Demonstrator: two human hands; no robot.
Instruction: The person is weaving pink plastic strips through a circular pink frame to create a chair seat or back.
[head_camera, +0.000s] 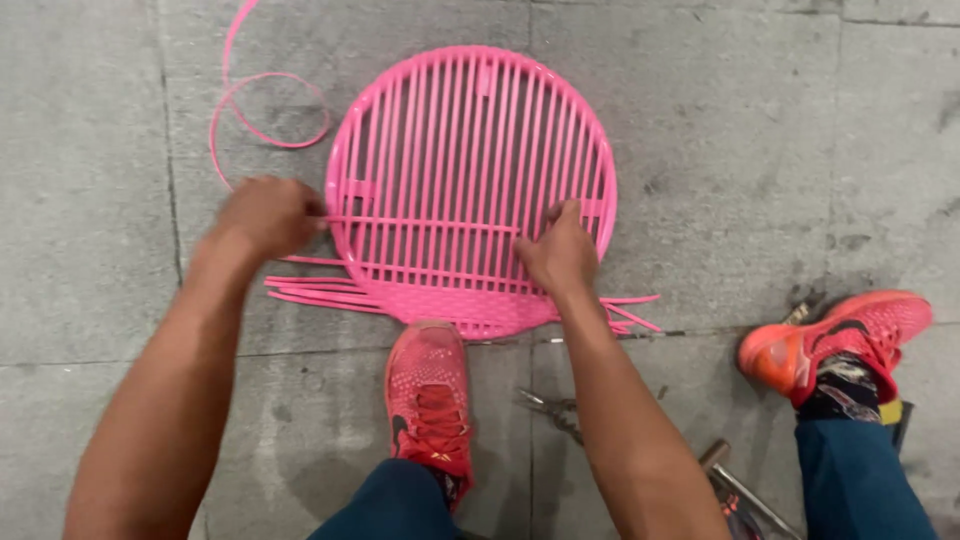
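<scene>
Left hand (265, 215): closed in a pinch on a pink plastic strip (420, 222), at the left rim of the frame, knuckles up, slightly blurred. Right hand (558, 250): fingers spread and pressed flat on the bars at the right side of the frame, resting on the far end of the same strip; not clamped on anything.

Concrete floor (800, 130): grey slabs with joints, filling the whole view.

Round pink frame (470, 130): flat on the floor, centre of the scene, far from the body. Parallel bars running near to far across the ring. Near edge already filled with a band of woven strips (470, 315); far portion bare bars only.

Legs: two, in blue trousers, entering from the near edge. Left shoe (428, 395), red-pink, planted on the near edge of the frame, touching the woven band. Right shoe (840, 340), orange-red, well apart on the right, clear of the frame.

Pink plastic strip: stretched left to right across the bars between the two hands. Loose strip ends (310, 290) projecting left of the woven band, more ends (630, 310) projecting right. Loose coil of strip (265, 110) lying on the floor far left, beside the frame.

Pliers (550, 408): metal, on the floor between the shoes, near side, partly hidden by the right forearm. Further metal parts (745, 490) at the near right; kind not discernible.
</scene>
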